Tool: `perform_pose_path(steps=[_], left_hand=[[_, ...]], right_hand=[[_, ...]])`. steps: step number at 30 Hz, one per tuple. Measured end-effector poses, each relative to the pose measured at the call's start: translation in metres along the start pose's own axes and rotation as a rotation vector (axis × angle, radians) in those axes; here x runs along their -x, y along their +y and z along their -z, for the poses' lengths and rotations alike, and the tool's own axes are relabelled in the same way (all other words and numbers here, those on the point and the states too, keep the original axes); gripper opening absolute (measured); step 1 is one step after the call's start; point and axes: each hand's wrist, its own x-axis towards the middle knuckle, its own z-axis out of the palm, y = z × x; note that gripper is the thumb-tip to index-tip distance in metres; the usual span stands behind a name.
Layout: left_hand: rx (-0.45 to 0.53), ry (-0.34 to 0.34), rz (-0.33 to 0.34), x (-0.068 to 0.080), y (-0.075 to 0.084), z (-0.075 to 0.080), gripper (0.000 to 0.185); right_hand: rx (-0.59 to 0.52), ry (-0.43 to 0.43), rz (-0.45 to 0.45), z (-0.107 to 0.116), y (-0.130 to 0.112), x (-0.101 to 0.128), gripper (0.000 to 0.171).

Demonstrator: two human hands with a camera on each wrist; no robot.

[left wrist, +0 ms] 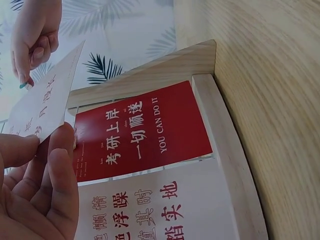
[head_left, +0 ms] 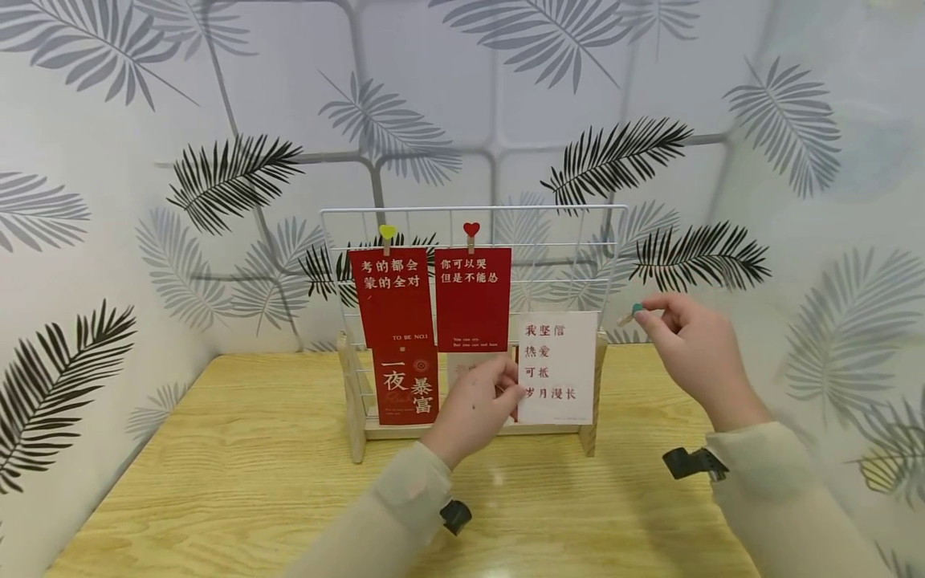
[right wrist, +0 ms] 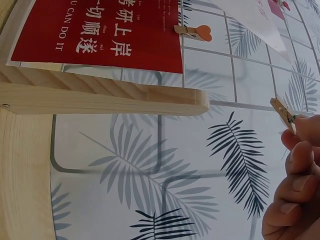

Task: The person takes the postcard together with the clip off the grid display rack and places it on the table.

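We see a wooden stand (head_left: 588, 437) on the table (head_left: 238, 482) carrying a wire grid (head_left: 564, 233); two red cards (head_left: 473, 299) hang from the grid by small heart clips (head_left: 470, 233), and more cards sit in the stand's tray behind them. Our left hand (head_left: 473, 409) pinches the lower left edge of a white card (head_left: 558, 368) between thumb and fingers, holding it upright against the grid's right half. Our right hand (head_left: 690, 345), just beside the card's upper right corner and apart from it, pinches a small wooden peg (head_left: 630, 313) with a green tip.
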Motion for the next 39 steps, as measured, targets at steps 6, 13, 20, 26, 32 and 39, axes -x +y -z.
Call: perform_pose_path(steps=[6,13,20,26,32,39], left_hand=[[-0.012,-0.002,0.019,0.003,-0.003,-0.006,0.005],[0.044,-0.009,0.044,0.007,-0.007,-0.012,0.005],[0.071,-0.034,0.069,0.015,-0.013,-0.019,0.005],[0.066,-0.041,0.085,0.020,-0.019,-0.025,0.005],[0.072,-0.048,0.115,0.023,-0.020,-0.027,0.004],[0.103,-0.059,0.119,0.029,-0.023,-0.029,0.004]], right_hand=[[0.003,-0.009,-0.015,-0.004,0.005,0.006,0.030],[0.008,-0.022,-0.039,-0.008,0.011,0.010,0.033],[-0.019,-0.048,-0.062,-0.014,0.018,0.019,0.032],[-0.049,-0.043,-0.078,-0.025,0.024,0.028,0.031],[-0.064,-0.035,-0.096,-0.031,0.028,0.030,0.032],[-0.067,-0.049,-0.111,-0.038,0.037,0.036,0.032]])
